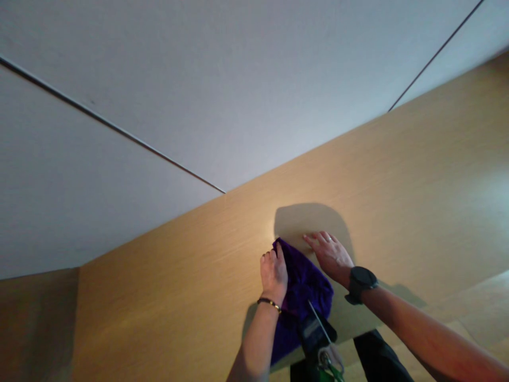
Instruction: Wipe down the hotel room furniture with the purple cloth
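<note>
A dark purple, plush-looking cloth (304,278) lies on the light wooden table, its folds gathered toward the near edge. My left hand (273,271) is at the cloth's far corner, with the index finger stretched along it and the other fingers curled; the thumb is hidden. My right hand (329,253) rests beside the cloth's right edge, fingers spread and holding nothing. Over the near part of the cloth there is a dark flat object (316,330), a thin pale strip (319,321) and a metal-and-green item (329,362), too unclear to name.
The wooden table (170,286) runs along a pale grey panel wall (246,90) with dark seams. Its left end drops off to a brown floor (35,323). Shadows of my head and arms fall around the cloth. My dark-clothed legs (379,355) are at the near edge.
</note>
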### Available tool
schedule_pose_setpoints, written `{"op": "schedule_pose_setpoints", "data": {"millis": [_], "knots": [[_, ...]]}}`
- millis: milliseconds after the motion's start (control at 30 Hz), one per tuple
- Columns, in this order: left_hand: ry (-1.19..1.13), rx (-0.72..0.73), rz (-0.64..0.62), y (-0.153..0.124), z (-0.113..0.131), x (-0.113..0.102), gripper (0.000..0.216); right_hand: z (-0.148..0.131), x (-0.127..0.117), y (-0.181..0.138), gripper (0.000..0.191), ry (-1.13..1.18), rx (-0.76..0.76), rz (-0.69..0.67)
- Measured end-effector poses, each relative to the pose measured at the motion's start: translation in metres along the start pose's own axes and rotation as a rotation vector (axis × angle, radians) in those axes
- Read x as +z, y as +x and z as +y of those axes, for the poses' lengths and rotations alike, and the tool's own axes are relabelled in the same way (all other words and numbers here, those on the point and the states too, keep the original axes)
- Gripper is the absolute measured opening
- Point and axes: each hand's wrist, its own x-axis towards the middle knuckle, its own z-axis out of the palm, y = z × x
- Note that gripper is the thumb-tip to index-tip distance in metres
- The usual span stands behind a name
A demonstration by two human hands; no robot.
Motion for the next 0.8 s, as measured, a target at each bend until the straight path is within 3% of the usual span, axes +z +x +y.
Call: {"op": "schedule_pose_setpoints", "data": {"millis": [567,700,800], "knots": [[-0.006,0.005,0.019,0.002,-0.001,-0.006,0.059,-0.001,-0.003,-0.006,0.044,-0.008,-0.004,0.009],[-0.027,0.042,0.192,-0.023,-0.002,-0.006,0.053,-0.007,0.009,-0.048,0.041,0.000,0.001,0.028],[-0.089,0.283,0.349,-0.058,0.005,0.011,0.053,-0.013,0.022,-0.094,0.044,0.007,-0.012,0.064]]}}
